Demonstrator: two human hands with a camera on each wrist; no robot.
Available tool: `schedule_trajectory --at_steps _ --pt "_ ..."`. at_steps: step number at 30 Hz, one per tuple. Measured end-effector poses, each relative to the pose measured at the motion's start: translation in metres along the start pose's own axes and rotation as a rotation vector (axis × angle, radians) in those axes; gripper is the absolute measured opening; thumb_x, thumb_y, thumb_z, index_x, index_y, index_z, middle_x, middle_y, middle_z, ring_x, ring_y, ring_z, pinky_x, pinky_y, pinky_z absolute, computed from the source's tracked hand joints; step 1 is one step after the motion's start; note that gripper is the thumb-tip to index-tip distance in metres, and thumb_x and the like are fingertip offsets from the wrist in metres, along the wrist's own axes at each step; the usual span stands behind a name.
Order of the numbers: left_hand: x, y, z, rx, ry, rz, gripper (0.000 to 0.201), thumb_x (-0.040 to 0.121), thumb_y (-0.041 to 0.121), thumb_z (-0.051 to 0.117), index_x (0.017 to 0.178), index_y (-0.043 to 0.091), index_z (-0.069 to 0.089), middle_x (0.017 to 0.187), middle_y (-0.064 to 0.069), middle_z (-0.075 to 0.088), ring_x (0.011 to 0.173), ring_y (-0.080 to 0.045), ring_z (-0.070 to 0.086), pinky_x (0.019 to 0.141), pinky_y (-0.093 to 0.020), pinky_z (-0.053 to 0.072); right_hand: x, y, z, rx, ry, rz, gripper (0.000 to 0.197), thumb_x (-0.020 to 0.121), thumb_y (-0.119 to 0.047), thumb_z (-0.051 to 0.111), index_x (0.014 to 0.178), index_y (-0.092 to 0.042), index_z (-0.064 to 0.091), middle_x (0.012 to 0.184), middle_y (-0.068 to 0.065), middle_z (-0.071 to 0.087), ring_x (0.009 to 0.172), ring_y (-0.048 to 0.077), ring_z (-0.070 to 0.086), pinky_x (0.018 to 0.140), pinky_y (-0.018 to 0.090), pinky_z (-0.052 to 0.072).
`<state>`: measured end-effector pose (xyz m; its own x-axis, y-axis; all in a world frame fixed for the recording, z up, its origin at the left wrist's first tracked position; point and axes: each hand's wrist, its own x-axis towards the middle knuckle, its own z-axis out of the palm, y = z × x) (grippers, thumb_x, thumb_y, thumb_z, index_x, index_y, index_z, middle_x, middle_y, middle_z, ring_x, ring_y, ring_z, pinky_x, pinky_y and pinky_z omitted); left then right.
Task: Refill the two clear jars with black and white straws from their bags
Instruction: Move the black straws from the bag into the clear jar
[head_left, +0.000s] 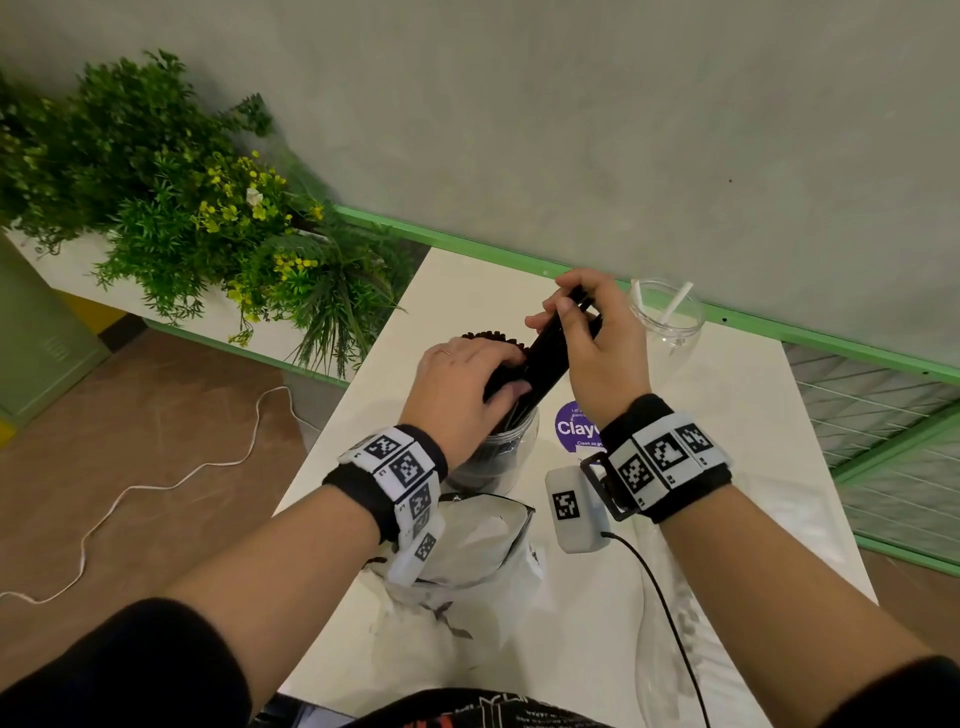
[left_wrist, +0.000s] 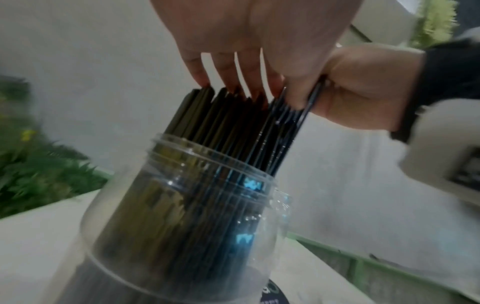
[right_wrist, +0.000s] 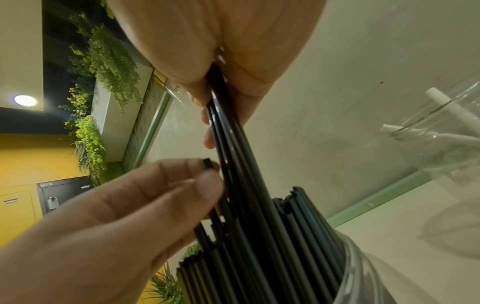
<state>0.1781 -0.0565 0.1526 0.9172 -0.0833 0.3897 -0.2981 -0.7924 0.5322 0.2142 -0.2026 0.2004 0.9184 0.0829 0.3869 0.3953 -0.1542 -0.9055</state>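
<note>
Nearest, at the near edge of the white rectangular table (head_left: 727, 519): a crumpled clear plastic bag (head_left: 467, 540), open and lying flat, partly under the left wrist. Just right of it, a small white box with a black square marker (head_left: 574, 512) and a black cable (head_left: 670, 623) trailing off toward the near edge.

Farther in, about mid-table: a clear round plastic jar (left_wrist: 182, 216), upright, crammed with thin black straws (left_wrist: 221, 127) standing well above its rim. Left hand (head_left: 467, 384) laid over the straw tops, fingers (left_wrist: 226, 72) nearly straight and spread, tips touching the ends, thumb pressed against the side of the bunch. Right hand (head_left: 597, 332) above and just right of the jar, fingers curled tight around a slanting bundle of black straws (right_wrist: 228, 127) whose lower ends reach down among those in the jar.

Beside the jar on the right, a round purple sticker (head_left: 574, 428) on the tabletop.

Near the far right corner: a second clear jar (head_left: 667, 317), upright, well apart from the first, with only a few white straws (head_left: 678, 304) leaning inside.

Beyond the left edge, green plants with yellow flowers (head_left: 182, 208).
</note>
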Motion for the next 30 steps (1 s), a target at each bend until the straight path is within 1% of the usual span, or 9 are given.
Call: schedule_trajectory --at_steps 2,6,11,15,20,23,26,28,30 --pt "0.003 -0.007 0.0 -0.035 0.046 -0.022 0.022 0.086 0.026 0.064 0.107 0.024 0.063 0.095 0.008 0.066 0.095 -0.021 0.058 0.088 -0.038 0.042 -0.001 0.001 0.0 -0.017 0.0 0.008 0.021 0.098 -0.002 0.046 0.102 -0.019 0.057 0.092 0.006 0.062 0.086 0.018 0.071 0.086 0.04 0.056" --pt "0.003 -0.011 -0.003 -0.059 0.017 0.058 0.03 0.086 0.017 0.063 0.115 0.023 0.06 0.095 0.007 0.064 0.091 -0.019 0.058 0.084 -0.038 0.045 -0.005 0.009 0.0 -0.034 -0.006 0.028 0.018 0.097 -0.002 0.049 0.105 -0.012 0.062 0.099 0.007 0.066 0.09 0.017 0.07 0.089 0.039 0.056" --pt "-0.009 -0.023 0.006 0.025 0.036 0.127 0.025 0.09 0.028 0.048 0.102 0.021 0.069 0.107 0.004 0.065 0.098 -0.023 0.057 0.083 -0.043 0.047 -0.012 0.019 0.002 -0.111 -0.041 0.01 0.018 0.097 -0.005 0.051 0.104 -0.014 0.065 0.099 0.006 0.068 0.092 0.012 0.068 0.091 0.037 0.054" --pt "-0.018 -0.026 0.003 0.072 -0.001 0.126 0.038 0.085 0.047 0.055 0.113 0.023 0.065 0.128 0.004 0.056 0.118 -0.022 0.048 0.096 -0.043 0.041 -0.017 0.023 0.0 -0.216 -0.11 -0.056 0.022 0.095 -0.017 0.048 0.106 -0.015 0.067 0.098 -0.001 0.068 0.097 0.011 0.063 0.089 0.03 0.051" --pt "-0.01 -0.017 -0.001 0.064 0.036 0.094 0.04 0.075 0.039 0.07 0.111 0.023 0.06 0.111 0.001 0.056 0.101 -0.024 0.051 0.083 -0.044 0.047 -0.022 0.03 -0.002 -0.259 -0.194 -0.041 0.031 0.093 -0.021 0.039 0.113 -0.018 0.062 0.097 -0.008 0.062 0.102 0.018 0.055 0.091 0.029 0.043" --pt "-0.003 -0.014 -0.006 0.018 -0.006 0.072 0.048 0.079 0.04 0.063 0.123 0.022 0.055 0.118 0.002 0.057 0.106 -0.023 0.051 0.09 -0.043 0.045 -0.026 0.033 -0.001 -0.173 -0.195 0.016 0.027 0.096 -0.018 0.045 0.123 -0.022 0.049 0.099 -0.005 0.061 0.096 0.015 0.058 0.086 0.034 0.049" --pt "0.002 -0.008 -0.008 -0.051 -0.112 0.051 0.059 0.084 0.034 0.065 0.138 0.023 0.044 0.124 0.005 0.058 0.11 -0.019 0.049 0.099 -0.034 0.038 -0.032 0.034 -0.003 -0.175 -0.144 0.01 0.027 0.093 -0.009 0.058 0.115 -0.024 0.049 0.099 -0.011 0.062 0.094 0.004 0.061 0.081 0.025 0.051" --pt "0.005 -0.004 -0.008 -0.06 -0.13 0.03 0.057 0.086 0.031 0.065 0.139 0.025 0.043 0.119 0.002 0.061 0.108 -0.018 0.05 0.094 -0.029 0.037 -0.036 0.034 -0.004 -0.159 -0.114 0.001 0.027 0.091 -0.007 0.062 0.104 -0.029 0.053 0.097 -0.014 0.062 0.091 0.0 0.062 0.081 0.021 0.051" --pt "0.007 -0.002 -0.008 -0.049 -0.091 0.022 0.045 0.09 0.028 0.061 0.133 0.022 0.052 0.112 -0.002 0.065 0.105 -0.022 0.053 0.09 -0.029 0.038 -0.039 0.034 -0.006 -0.149 -0.093 -0.006 0.029 0.091 -0.007 0.063 0.098 -0.034 0.055 0.095 -0.015 0.063 0.09 -0.002 0.062 0.081 0.019 0.051"
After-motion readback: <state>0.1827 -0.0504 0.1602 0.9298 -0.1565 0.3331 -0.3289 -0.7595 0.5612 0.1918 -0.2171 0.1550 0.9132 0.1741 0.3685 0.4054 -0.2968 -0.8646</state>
